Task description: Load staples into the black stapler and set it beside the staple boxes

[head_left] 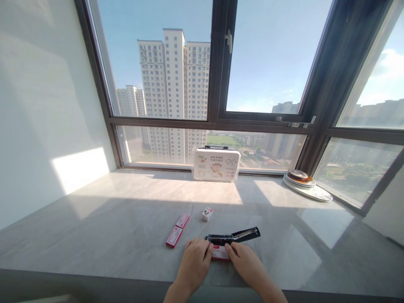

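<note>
Our left grip (195, 259) and right grip (248, 260) hold the flat red-and-white cardboard box (220, 253); we should press its ends gently.

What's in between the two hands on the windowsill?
A red and white box is between the left hand and right hand, touched by both. The head view shows it, with a black stapler just beyond.

Sunlit grey ledge (126, 227), dark-framed windows (217, 92), pale wall (44, 113); high-rise towers (174, 80) beyond
</note>
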The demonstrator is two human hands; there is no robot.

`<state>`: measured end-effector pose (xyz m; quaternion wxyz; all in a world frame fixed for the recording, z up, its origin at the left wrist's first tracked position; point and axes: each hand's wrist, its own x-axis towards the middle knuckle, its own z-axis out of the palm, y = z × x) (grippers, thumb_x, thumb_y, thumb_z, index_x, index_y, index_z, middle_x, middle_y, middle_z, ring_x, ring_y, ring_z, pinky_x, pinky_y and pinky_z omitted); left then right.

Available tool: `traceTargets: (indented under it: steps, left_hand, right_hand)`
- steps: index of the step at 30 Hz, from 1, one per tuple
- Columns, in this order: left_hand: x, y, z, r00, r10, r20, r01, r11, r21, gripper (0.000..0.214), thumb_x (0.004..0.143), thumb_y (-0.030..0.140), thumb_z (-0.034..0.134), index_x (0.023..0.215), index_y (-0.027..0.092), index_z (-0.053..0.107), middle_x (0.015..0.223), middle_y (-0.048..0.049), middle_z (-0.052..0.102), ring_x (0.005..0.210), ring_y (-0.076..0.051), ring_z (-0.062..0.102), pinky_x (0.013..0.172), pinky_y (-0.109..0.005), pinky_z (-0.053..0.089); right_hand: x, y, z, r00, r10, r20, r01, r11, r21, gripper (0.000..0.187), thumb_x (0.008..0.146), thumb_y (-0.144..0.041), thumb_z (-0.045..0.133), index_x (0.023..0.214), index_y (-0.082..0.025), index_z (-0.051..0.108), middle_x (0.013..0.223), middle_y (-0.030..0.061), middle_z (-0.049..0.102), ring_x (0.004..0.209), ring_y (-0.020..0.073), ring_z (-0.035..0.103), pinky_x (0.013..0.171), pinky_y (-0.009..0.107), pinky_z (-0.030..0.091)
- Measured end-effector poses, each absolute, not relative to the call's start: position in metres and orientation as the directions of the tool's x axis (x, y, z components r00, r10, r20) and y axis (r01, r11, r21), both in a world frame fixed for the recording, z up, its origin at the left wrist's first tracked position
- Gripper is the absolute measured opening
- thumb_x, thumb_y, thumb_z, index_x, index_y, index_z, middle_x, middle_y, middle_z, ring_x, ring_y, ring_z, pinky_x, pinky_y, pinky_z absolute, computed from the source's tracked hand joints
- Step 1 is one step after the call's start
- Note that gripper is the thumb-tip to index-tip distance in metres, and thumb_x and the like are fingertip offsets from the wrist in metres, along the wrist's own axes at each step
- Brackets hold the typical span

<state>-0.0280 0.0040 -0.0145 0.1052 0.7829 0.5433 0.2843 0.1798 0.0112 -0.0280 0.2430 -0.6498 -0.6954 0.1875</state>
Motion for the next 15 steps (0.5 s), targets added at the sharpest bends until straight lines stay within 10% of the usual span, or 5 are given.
traceTargets:
  steps: [7, 15]
  left_hand:
    - [-0.029, 0.000, -0.009, 0.265, 0.908, 0.326, 0.747, -0.407, 0.527, 0.028, 0.102, 0.039, 0.040, 0.117, 0.033, 0.063, 0.090, -0.0006, 0.071, 0.086, -0.023, 0.064, 0.085, -0.035, 0.039]
    - [-0.023, 0.008, -0.015, 0.225, 0.929, 0.292, 0.797, -0.348, 0.493, 0.026, 0.101, 0.037, 0.040, 0.100, 0.029, 0.065, 0.092, -0.0027, 0.073, 0.088, -0.024, 0.066, 0.082, -0.035, 0.039]
  right_hand:
    - [0.266, 0.016, -0.027, 0.094, 0.983, -0.159, 0.455, -0.184, -0.871, 0.054, 0.079, -0.071, 0.062, 0.098, -0.021, 0.063, 0.048, -0.0049, 0.056, 0.033, 0.0121, 0.040, 0.039, 0.025, 0.025]
    - [0.222, 0.064, 0.020, -0.157, 0.977, 0.147, 0.199, 0.177, -0.964, 0.056, 0.068, -0.068, 0.075, 0.088, -0.017, 0.065, 0.062, -0.0052, 0.054, 0.052, 0.0091, 0.040, 0.050, 0.023, 0.029]
